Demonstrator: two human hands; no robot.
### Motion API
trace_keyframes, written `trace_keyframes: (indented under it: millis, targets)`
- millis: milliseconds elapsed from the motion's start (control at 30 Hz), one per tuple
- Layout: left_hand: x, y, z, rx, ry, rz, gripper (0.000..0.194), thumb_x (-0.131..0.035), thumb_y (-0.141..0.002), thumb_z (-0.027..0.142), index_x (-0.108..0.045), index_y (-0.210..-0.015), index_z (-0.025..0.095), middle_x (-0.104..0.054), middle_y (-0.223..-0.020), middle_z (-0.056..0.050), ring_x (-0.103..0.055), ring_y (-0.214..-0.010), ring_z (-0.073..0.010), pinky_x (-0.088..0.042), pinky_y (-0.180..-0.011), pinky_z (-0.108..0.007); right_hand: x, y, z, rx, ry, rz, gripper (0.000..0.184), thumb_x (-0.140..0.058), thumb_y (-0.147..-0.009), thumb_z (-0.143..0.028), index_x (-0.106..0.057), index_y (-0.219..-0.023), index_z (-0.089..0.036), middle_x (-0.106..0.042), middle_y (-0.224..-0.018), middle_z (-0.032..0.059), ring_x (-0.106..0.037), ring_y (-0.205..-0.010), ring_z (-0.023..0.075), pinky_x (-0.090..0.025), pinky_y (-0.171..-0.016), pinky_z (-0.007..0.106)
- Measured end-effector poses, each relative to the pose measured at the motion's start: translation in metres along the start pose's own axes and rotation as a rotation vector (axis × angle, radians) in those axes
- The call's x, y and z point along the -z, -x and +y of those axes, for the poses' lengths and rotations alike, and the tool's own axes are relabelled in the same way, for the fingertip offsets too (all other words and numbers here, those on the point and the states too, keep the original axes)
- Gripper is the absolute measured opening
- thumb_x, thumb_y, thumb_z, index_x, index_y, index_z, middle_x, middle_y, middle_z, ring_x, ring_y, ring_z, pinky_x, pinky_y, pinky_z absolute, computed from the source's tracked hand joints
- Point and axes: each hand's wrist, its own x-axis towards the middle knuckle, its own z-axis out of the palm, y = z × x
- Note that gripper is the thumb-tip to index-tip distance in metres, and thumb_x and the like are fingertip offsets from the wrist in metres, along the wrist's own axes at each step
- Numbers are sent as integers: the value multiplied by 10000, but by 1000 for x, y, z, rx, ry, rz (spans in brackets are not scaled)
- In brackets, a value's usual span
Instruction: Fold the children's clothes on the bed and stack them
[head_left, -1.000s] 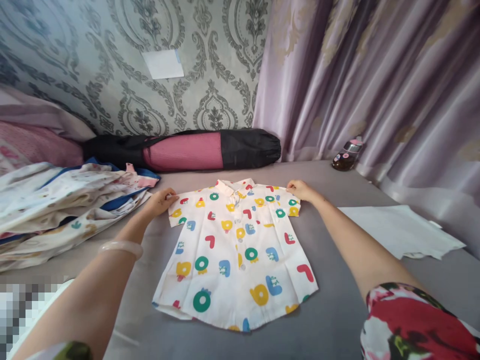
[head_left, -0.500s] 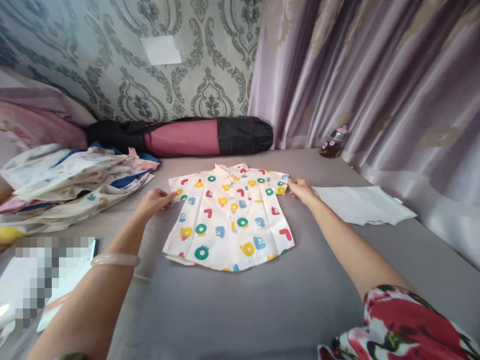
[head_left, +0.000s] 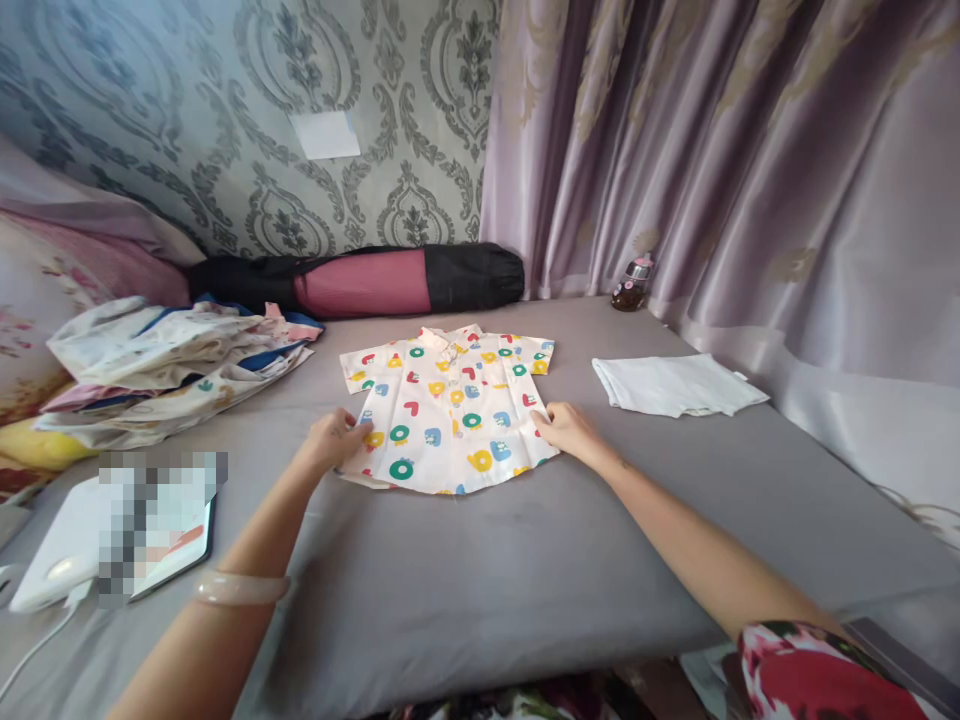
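Observation:
A small white short-sleeved shirt (head_left: 454,425) with colourful letter-like prints lies spread face up on the grey sheet (head_left: 480,580), its collar pointing away from me. My left hand (head_left: 337,440) pinches its left side edge, low near the hem, with the thumb on top of the cloth. On the opposite side edge, at about the same height, my right hand (head_left: 564,430) grips the fabric between thumb and fingers. Both sleeves lie flat and free of my hands.
Left, a heap of clothes (head_left: 172,360) lies beyond a white device (head_left: 67,540) with a cable and a tablet (head_left: 180,540). A black-and-pink rolled bag (head_left: 367,282) rests against the wall. Right are a folded white cloth (head_left: 675,385) and a bottle (head_left: 631,285) by the curtain.
Both hands have moved from the sleeve ends down to the shirt's lower side edges, nearer to me. The view has shifted a little; the shirt still lies flat.

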Motion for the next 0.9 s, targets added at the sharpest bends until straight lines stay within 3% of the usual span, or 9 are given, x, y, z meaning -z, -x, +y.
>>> trace_keyframes:
  millis: [200, 433, 533, 700, 900]
  targets:
    - [-18, 10, -8, -60, -89, 39, 309, -409, -892, 446, -511, -1057, 206, -704, -951, -121, -669, -932, -280, -469, -715, -317, -3, 18, -7, 14, 171, 70, 411, -351, -975, -408, -693, -1008, -181, -688, -1107, 149, -643, -1012, 270, -420, -772, 327]
    - [-5, 27, 3, -67, -285, -53, 375, -234, -964, 412, -456, -1175, 197, -675, -1072, -163, -652, -987, -334, -477, -750, -403, 2, 19, 0, 44, 277, 29, 442, -328, -992, -412, -702, -1027, -180, -703, -1062, 154, -653, -1020, 282, -431, -788, 336]
    - [1, 27, 14, -85, -380, -56, 343, -282, -953, 326, -481, -1171, 151, -637, -1120, -196, -631, -1025, -347, -485, -774, -423, 11, 14, -2, 42, 280, -40, 438, -344, -978, -411, -705, -1041, -170, -698, -1086, 171, -651, -1031, 299, -432, -784, 347]
    - [-5, 15, 40, -412, -339, 113, 354, -451, -905, 291, -506, -1207, 116, -566, -1218, -199, -543, -1158, -328, -448, -941, -426, 27, -3, -12, 75, 329, -152, 401, -424, -932, -411, -712, -1034, -151, -707, -1048, 197, -652, -1026, 320, -425, -762, 354]
    - [-47, -19, 90, -882, -76, 69, 312, -393, -928, 244, -519, -1205, 177, -569, -1284, -136, -505, -1236, -253, -412, -1049, -406, 16, -4, -8, 56, 239, -120, 393, -406, -940, -438, -700, -941, -177, -714, -991, 147, -658, -960, 280, -391, -698, 309]
